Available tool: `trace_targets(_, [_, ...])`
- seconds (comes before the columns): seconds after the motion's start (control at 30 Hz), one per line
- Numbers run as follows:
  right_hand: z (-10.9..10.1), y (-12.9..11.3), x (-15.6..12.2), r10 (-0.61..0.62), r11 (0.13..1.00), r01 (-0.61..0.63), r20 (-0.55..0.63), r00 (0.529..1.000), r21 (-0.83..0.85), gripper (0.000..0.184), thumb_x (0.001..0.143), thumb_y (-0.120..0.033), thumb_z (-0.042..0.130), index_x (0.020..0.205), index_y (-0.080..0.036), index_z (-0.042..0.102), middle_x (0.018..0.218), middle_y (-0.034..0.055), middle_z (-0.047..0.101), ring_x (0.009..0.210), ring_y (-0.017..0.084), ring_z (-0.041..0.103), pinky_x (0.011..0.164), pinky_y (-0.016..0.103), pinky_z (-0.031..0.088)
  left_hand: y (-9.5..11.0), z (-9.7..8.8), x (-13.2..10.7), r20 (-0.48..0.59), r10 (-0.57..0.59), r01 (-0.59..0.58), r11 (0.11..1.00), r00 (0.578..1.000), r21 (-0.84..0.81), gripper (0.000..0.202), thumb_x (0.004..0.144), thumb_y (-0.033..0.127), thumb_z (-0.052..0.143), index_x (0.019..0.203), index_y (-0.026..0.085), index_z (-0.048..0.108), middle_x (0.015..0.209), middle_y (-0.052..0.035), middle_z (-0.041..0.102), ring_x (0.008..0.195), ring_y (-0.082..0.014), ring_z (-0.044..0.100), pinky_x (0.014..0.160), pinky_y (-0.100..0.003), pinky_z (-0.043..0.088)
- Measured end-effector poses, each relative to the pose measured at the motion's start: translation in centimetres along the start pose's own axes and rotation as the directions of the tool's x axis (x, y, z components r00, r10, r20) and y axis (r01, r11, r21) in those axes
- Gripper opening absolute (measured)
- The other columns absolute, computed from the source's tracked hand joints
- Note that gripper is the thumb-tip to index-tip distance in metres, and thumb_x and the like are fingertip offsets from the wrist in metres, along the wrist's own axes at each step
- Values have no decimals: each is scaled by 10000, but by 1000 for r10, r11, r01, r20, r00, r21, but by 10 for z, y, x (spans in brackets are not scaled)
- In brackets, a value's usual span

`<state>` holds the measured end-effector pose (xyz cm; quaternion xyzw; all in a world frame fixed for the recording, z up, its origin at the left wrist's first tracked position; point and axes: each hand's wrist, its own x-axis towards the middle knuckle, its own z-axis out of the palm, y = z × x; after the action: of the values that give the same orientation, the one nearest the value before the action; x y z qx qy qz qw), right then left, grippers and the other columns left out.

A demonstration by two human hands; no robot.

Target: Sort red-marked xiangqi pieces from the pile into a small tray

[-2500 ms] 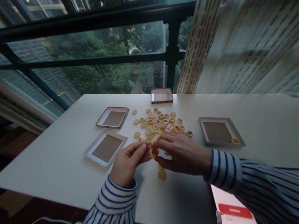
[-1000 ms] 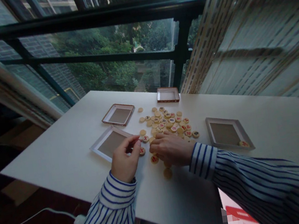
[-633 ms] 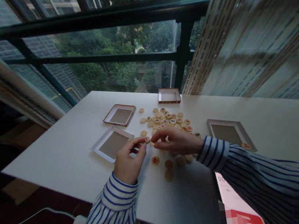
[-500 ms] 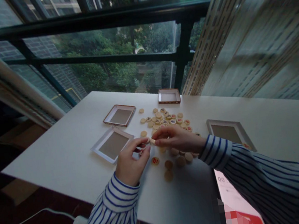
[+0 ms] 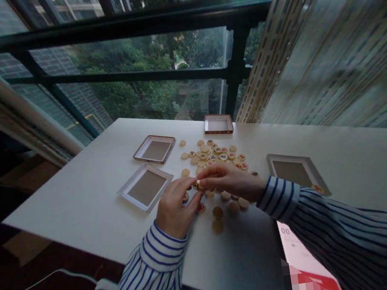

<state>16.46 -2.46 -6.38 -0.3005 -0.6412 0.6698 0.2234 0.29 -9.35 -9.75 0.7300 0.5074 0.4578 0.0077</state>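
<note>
Partner: What do the hands have, seen from your end?

Me: I've got the left hand [image 5: 175,207] and the right hand [image 5: 232,180] meeting at the near edge of the pile of round pieces [image 5: 223,157]. Between their fingertips sits a black-marked piece [image 5: 197,187], tilted and seemingly held clear of the table [image 5: 211,269].

Partner: Both on it?

Me: That's how I read it. The left thumb is below and the index finger above, parted only by the piece; the right fingertips are drawn together at its upper edge. I can't tell whether a second piece hides behind them.

Partner: Which step, then?

Me: I'd judge it's the handling of a single piece, passed across or turned over; I can't say which. The next move calls for one pinch staying firm while the other loosens, kept small, because a red-marked piece [image 5: 201,208] and some blank-faced pieces [image 5: 218,212] lie loose on the pile's near side.

Partner: And further out?

Me: A white-rimmed tray [image 5: 145,188] lies left of the pile, a brown-rimmed tray [image 5: 154,150] beyond that to the far left, and a small tray [image 5: 218,123] past its far side. A grey-rimmed tray [image 5: 291,172] is to its right, with a red-lettered piece [image 5: 317,189] in the near right corner. Nearer than the pile and to the right, I see a lit screen [image 5: 297,242], partly behind the right sleeve [image 5: 283,192].
</note>
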Motion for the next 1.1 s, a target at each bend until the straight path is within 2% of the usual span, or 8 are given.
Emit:
trace_targets(0.13, [-2,-1,0,-37,978,38,9,999,-205,182,813,-274,543,875,-131,638,765,11,622,683,94,530,608,224,392,-3,-1,1,42,-1,0,1000,999,13,224,777,196,601,996,152,621,956,-80,669,884,-171,624,797,-306,512])
trace_targets(0.27, [-10,-3,-9,-123,827,100,-5,992,-553,195,822,-270,517,829,-121,643,698,13,591,622,101,492,562,229,372,-10,-2,3,215,-44,18,993,976,120,246,768,214,601,1002,145,636,976,-92,675,902,-197,624,811,-337,507])
trace_targets(0.47, [-18,-2,-34,-150,615,132,49,987,-777,132,789,-152,532,853,-150,648,721,16,617,623,96,514,591,224,372,-5,-1,16,485,-202,10,929,851,369,204,772,227,587,950,163,662,807,-71,696,772,-218,624,718,-348,492])
trace_targets(0.57, [-20,-1,-42,-158,504,128,54,986,-854,145,780,-134,541,873,-154,651,762,31,629,648,104,521,605,228,368,1,0,23,571,-224,-50,904,790,424,175,791,242,558,906,172,671,808,-73,695,774,-222,618,713,-346,475])
trace_targets(0.67, [-21,1,-45,-176,429,151,81,981,-891,163,784,-121,534,894,-154,649,791,43,637,678,115,524,624,235,371,3,1,27,622,-213,-109,893,754,437,174,803,245,534,874,174,676,841,-82,694,792,-226,616,722,-349,466])
trace_targets(0.77, [-22,3,-44,-203,382,170,97,974,-908,152,794,-131,525,887,-155,643,802,52,636,702,127,530,638,243,371,2,3,27,639,-184,-145,892,747,428,170,805,224,525,840,175,684,828,-92,692,785,-227,618,709,-345,463])
trace_targets(1.0, [-15,2,-26,-249,238,131,70,966,-962,145,838,-213,505,891,-155,627,872,91,639,819,182,546,706,287,366,-5,6,22,590,-105,-163,909,801,384,101,753,193,580,761,192,680,756,-75,689,712,-217,618,641,-322,450])
trace_targets(1.1, [-10,2,-16,-231,163,119,79,970,-979,147,839,-240,506,877,-157,622,894,92,643,853,196,550,713,292,367,-6,6,22,588,-94,-165,913,803,372,86,747,187,588,732,192,673,747,-73,689,700,-215,618,633,-318,446])
